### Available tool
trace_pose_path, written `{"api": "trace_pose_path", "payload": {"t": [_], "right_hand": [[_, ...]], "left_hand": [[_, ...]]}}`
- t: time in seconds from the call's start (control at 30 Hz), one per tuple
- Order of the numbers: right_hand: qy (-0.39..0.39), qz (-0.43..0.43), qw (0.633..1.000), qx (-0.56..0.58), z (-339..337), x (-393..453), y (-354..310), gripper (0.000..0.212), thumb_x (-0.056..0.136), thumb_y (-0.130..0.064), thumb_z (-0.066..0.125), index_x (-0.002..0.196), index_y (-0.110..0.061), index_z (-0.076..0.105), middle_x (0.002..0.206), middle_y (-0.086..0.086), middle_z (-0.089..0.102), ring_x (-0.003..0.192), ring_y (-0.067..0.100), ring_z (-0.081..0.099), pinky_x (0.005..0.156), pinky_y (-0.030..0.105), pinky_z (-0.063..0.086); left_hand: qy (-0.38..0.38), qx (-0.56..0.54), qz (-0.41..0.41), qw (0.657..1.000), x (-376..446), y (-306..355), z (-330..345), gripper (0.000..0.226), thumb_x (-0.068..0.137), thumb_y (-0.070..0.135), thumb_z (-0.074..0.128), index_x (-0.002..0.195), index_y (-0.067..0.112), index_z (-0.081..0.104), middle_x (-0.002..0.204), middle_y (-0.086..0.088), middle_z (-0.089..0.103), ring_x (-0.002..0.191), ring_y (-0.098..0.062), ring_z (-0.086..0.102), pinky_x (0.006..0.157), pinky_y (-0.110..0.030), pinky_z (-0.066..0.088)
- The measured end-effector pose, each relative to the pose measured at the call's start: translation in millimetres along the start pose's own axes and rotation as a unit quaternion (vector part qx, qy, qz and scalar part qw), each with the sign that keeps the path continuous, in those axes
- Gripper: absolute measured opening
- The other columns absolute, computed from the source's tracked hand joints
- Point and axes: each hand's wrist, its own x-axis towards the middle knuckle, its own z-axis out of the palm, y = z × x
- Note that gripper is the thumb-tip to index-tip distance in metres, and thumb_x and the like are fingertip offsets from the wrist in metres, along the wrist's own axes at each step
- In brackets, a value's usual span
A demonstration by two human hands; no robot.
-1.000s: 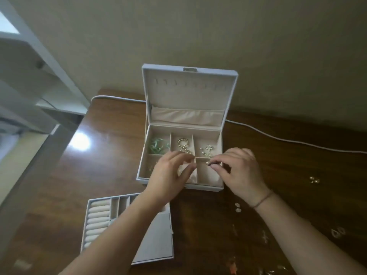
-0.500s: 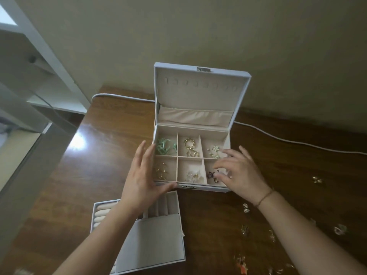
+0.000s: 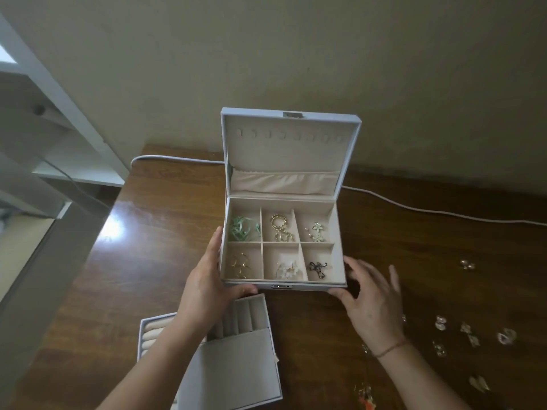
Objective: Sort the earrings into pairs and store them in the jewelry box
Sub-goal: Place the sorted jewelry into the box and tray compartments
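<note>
The white jewelry box point(image 3: 339, 229) stands open on the brown table, its lid point(image 3: 290, 149) upright. All its compartments hold earrings: green ones point(image 3: 244, 229), gold chain hoops point(image 3: 281, 230), pale flowers point(image 3: 317, 232), thin gold hoops point(image 3: 241, 266), white flowers point(image 3: 286, 269) and a dark pair point(image 3: 318, 269). My left hand point(image 3: 207, 279) holds the box's front left corner, fingers along the side wall, thumb on the front. My right hand point(image 3: 373, 300) is spread at the front right corner, its thumb touching the box. Loose earrings point(image 3: 441, 322) lie to the right.
The box's removed tray point(image 3: 236, 350) with ring rolls lies at the front left, under my left forearm. More loose earrings point(image 3: 467, 264) are scattered at the right. A white cable point(image 3: 414, 208) runs behind the box. The table's left edge point(image 3: 97, 261) drops off beside a white shelf point(image 3: 74, 173).
My hands have left the compartments and moved to the box's front corners. The dark pair now lies in the front right compartment, uncovered by my right hand.
</note>
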Motion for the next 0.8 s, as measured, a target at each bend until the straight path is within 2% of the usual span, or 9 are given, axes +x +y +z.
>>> {"api": "trace_pose_path", "payload": {"t": [0.13, 0.27, 0.4, 0.47, 0.53, 0.6, 0.63, 0.7, 0.8], "right_hand": [[0.016, 0.012, 1.000, -0.006, 3, 8, -7, 0.066, 0.076, -0.051, 0.068, 0.134, -0.024, 0.051, 0.120, -0.002, 0.067, 0.118, 0.015, 0.059, 0.118, 0.052, 0.016], [0.015, 0.044, 0.999, -0.006, 2, 29, -18, 0.065, 0.081, -0.049, 0.066, 0.138, -0.028, 0.046, 0.125, -0.003, 0.065, 0.122, 0.014, 0.055, 0.119, 0.048, 0.016], [0.007, 0.064, 0.998, 0.022, 2, 36, -24, 0.066, 0.081, -0.044, 0.070, 0.139, -0.028, 0.043, 0.124, -0.001, 0.064, 0.122, 0.020, 0.054, 0.113, 0.051, 0.028], [0.037, 0.065, 0.996, 0.040, -1, 24, -27, 0.064, 0.081, -0.038, 0.072, 0.137, -0.025, 0.044, 0.125, -0.002, 0.061, 0.123, 0.023, 0.051, 0.108, 0.050, 0.036], [0.101, 0.007, 0.993, 0.068, -2, 0, -32, 0.043, 0.083, -0.033, 0.067, 0.123, -0.021, 0.055, 0.115, -0.002, 0.062, 0.117, 0.024, 0.052, 0.101, 0.047, 0.042], [0.097, -0.083, 0.988, 0.090, 5, -34, -39, 0.018, 0.085, -0.037, 0.060, 0.097, -0.024, 0.063, 0.096, -0.007, 0.063, 0.100, 0.019, 0.056, 0.087, 0.042, 0.048], [0.062, -0.118, 0.987, 0.088, 10, -51, -43, 0.016, 0.084, -0.042, 0.058, 0.085, -0.027, 0.062, 0.085, -0.011, 0.062, 0.091, 0.015, 0.056, 0.079, 0.039, 0.048], [-0.018, -0.150, 0.987, 0.054, 24, -78, -49, 0.027, 0.081, -0.055, 0.056, 0.070, -0.031, 0.055, 0.072, -0.019, 0.056, 0.079, 0.010, 0.053, 0.070, 0.034, 0.045], [-0.063, -0.158, 0.985, 0.035, 41, -99, -53, 0.033, 0.079, -0.061, 0.055, 0.064, -0.032, 0.049, 0.066, -0.021, 0.053, 0.077, 0.007, 0.048, 0.072, 0.031, 0.042]], "left_hand": [[-0.005, -0.009, -0.003, 1.000, 12, 9, -2, 0.133, 0.055, 0.035, 0.093, 0.155, 0.036, 0.005, 0.155, 0.006, 0.038, 0.139, -0.019, 0.041, 0.112, -0.040, 0.038], [-0.015, 0.007, -0.011, 1.000, 40, 15, -7, 0.131, 0.058, 0.035, 0.093, 0.156, 0.032, 0.005, 0.155, 0.006, 0.039, 0.139, -0.020, 0.042, 0.112, -0.036, 0.036], [-0.007, 0.012, -0.036, 0.999, 45, 18, -6, 0.124, 0.064, 0.038, 0.090, 0.156, 0.030, 0.006, 0.155, 0.005, 0.038, 0.140, -0.019, 0.040, 0.112, -0.036, 0.036], [-0.015, -0.004, -0.038, 0.999, 31, 14, -5, 0.116, 0.073, 0.035, 0.085, 0.156, 0.027, 0.004, 0.151, 0.014, 0.038, 0.136, -0.011, 0.041, 0.110, -0.029, 0.035], [-0.001, -0.021, -0.051, 0.998, 12, 2, -9, 0.103, 0.081, 0.028, 0.079, 0.157, 0.023, 0.008, 0.138, 0.019, 0.045, 0.126, -0.005, 0.046, 0.105, -0.025, 0.036], [0.036, 0.025, -0.051, 0.998, -7, -19, -19, 0.081, 0.085, 0.024, 0.074, 0.152, 0.021, 0.029, 0.133, 0.010, 0.052, 0.123, -0.012, 0.049, 0.103, -0.031, 0.040], [0.064, 0.070, -0.040, 0.995, -17, -28, -26, 0.065, 0.086, 0.025, 0.072, 0.145, 0.019, 0.043, 0.132, 0.003, 0.056, 0.122, -0.019, 0.049, 0.102, -0.035, 0.041], [0.130, 0.149, -0.026, 0.980, -37, -43, -39, 0.037, 0.087, 0.028, 0.068, 0.122, 0.017, 0.066, 0.124, -0.006, 0.060, 0.116, -0.028, 0.049, 0.095, -0.043, 0.044], [0.171, 0.186, -0.111, 0.961, -69, -50, -54, 0.022, 0.087, 0.028, 0.071, 0.108, 0.022, 0.071, 0.117, -0.004, 0.058, 0.103, -0.028, 0.058, 0.079, -0.040, 0.048]]}}
